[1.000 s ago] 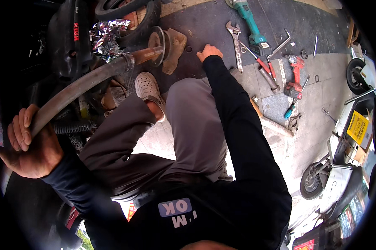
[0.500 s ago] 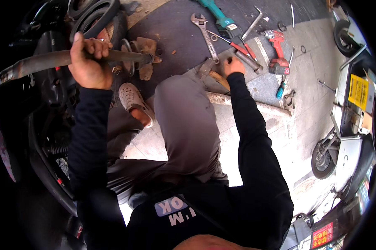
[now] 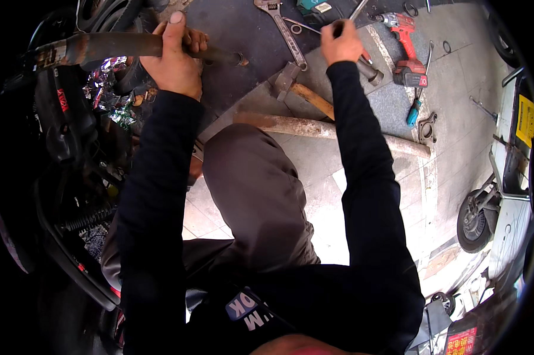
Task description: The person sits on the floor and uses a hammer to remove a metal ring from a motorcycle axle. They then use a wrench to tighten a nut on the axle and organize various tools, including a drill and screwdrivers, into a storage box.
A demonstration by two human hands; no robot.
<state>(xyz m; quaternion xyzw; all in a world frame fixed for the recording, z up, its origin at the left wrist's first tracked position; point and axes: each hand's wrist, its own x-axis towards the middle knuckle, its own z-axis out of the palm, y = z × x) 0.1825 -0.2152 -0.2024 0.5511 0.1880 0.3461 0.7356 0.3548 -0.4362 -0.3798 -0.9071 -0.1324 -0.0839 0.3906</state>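
Note:
My left hand [image 3: 175,62] is closed around a long worn metal tube [image 3: 110,48], held nearly level at the upper left, its narrower end pointing right. Over the tools on the floor, my right hand [image 3: 342,46] has its fingers curled; a dark spot shows among them, but I cannot make out what it is. Just below that hand lie a hammer [image 3: 312,100] with a wooden handle and a short metal rod [image 3: 370,74] with a flared end. Left of it is an adjustable wrench [image 3: 283,34]. A red-handled tool [image 3: 366,57] is partly hidden behind the hand.
A rusty pipe [image 3: 302,125] lies across the floor beyond my knee. To the right are a red cordless impact driver [image 3: 404,44], a teal-handled screwdriver [image 3: 413,112] and a metal bracket [image 3: 428,127]. Black scooter parts [image 3: 71,118] crowd the left; a white vehicle [image 3: 506,228] stands far right.
My left hand has moved right and up with the tube, off the discs and brown scrap beside it. My right hand has risen farther from me, uncovering the hammer's handle. The view has shifted too.

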